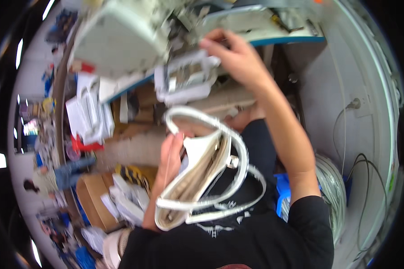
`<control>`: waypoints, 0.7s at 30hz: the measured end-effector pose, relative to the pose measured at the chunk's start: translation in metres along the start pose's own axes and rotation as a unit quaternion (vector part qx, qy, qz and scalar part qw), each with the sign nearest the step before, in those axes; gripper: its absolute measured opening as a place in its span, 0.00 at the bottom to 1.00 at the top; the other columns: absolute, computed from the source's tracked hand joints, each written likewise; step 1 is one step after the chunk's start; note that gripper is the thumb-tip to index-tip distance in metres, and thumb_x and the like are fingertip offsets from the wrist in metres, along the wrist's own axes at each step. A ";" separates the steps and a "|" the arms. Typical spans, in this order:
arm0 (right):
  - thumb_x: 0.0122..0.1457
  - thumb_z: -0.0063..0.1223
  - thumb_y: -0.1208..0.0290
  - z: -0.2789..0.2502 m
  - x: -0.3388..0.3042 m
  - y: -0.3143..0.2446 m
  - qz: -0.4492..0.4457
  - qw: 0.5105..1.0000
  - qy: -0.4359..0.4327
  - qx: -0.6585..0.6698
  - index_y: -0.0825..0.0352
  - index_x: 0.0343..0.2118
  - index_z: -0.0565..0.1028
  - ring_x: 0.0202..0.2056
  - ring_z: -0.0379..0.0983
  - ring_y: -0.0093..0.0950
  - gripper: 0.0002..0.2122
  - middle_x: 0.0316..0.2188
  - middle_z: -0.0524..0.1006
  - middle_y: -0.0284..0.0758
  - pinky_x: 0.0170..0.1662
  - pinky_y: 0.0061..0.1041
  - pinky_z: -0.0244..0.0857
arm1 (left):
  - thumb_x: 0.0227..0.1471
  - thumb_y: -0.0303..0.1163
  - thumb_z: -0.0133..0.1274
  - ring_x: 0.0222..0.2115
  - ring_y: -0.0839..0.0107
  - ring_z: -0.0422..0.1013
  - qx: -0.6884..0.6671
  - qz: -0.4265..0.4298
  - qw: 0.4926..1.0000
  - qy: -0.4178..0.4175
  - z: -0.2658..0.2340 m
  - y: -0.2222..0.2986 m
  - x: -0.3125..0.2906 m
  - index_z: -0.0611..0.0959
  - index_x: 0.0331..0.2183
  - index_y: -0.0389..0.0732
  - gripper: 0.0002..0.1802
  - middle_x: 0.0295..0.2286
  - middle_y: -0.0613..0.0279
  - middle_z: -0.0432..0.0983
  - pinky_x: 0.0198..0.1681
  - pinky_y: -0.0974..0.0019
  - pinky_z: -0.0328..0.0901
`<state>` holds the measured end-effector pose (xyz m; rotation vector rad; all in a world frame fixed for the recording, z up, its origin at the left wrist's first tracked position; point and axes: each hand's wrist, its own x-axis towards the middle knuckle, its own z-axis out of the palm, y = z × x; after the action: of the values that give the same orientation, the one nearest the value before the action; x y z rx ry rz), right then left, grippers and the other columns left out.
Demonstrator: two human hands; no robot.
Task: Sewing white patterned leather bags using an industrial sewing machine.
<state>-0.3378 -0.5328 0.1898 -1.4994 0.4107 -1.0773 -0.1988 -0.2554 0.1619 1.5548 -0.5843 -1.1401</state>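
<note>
My left hand (171, 150) is closed on the edge of a white handbag (202, 172) in front of my chest. The bag is tilted with its mouth open, showing a beige lining. Its two white handles (240, 148) loop out over it, and a small metal fitting sits on one side. My right hand (229, 47) is raised away from the bag, beside a white machine (121, 40) at the edge of the worktable. The right fingers are curled with thumb and forefinger close together. Whatever they pinch, if anything, is too blurred to make out.
A white frame-like piece (186, 77) is at the table's blue edge (287, 41). White flat pieces (90, 110) are stacked at left. A cardboard box (96, 201) stands lower left. A wall with a plugged-in cable (355, 104) and a coiled hose (331, 197) is at right. Another person (49, 179) is far left.
</note>
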 end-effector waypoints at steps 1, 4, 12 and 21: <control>0.66 0.61 0.61 -0.005 -0.015 -0.014 0.018 0.999 -0.036 -0.015 0.67 0.43 0.79 0.37 0.71 0.17 0.13 0.33 0.78 0.26 0.43 0.19 0.65 | 0.72 0.41 0.45 0.34 0.78 0.71 -0.018 -0.008 1.000 0.005 -0.004 0.004 0.000 0.81 0.43 0.36 0.18 0.34 0.66 0.77 0.41 0.72 0.66; 0.65 0.60 0.64 -0.006 -0.069 -0.032 0.140 0.981 -0.132 0.006 0.69 0.43 0.78 0.37 0.71 0.18 0.12 0.37 0.77 0.29 0.40 0.17 0.62 | 0.72 0.42 0.45 0.35 0.78 0.72 -0.021 0.007 0.999 -0.041 -0.038 -0.002 0.022 0.82 0.43 0.36 0.19 0.34 0.65 0.78 0.42 0.70 0.67; 0.56 0.66 0.66 0.052 -0.120 -0.059 0.055 0.936 -0.328 -0.114 0.71 0.44 0.82 0.35 0.74 0.24 0.16 0.44 0.80 0.39 0.34 0.23 0.63 | 0.73 0.46 0.44 0.33 0.78 0.74 -0.038 0.012 0.999 -0.027 -0.069 -0.002 0.035 0.83 0.42 0.36 0.23 0.33 0.66 0.80 0.41 0.70 0.69; 0.47 0.73 0.76 0.116 -0.111 -0.053 -0.015 0.906 -0.382 -0.181 0.68 0.44 0.83 0.32 0.78 0.30 0.18 0.34 0.82 0.37 0.33 0.26 0.68 | 0.71 0.49 0.47 0.36 0.74 0.75 -0.136 0.003 0.988 -0.073 -0.119 -0.039 0.068 0.82 0.44 0.36 0.24 0.35 0.62 0.80 0.44 0.67 0.69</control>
<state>-0.3186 -0.3662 0.2086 -2.1207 0.0243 -0.3668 -0.0721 -0.2447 0.0979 1.2431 -0.5044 -1.2793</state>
